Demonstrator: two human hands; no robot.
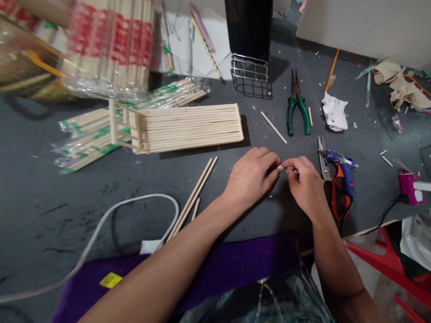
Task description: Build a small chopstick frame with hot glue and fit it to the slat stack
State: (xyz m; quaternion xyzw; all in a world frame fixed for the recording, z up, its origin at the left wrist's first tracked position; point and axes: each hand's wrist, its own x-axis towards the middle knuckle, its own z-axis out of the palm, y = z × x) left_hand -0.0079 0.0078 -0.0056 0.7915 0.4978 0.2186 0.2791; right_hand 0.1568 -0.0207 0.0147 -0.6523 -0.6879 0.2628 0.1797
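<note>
Small pale bits (280,167) are pinched at the fingertips of the left hand (253,170), over the tabletop (84,202). The right hand (304,180) is curled just beside them; whether it grips them cannot be told. Likely light, stiff and easily dropped, they are best held by the edges.

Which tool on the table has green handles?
The pliers, beyond the right hand. The scissors show red on their handles, and the glue gun is mostly blue.
</note>
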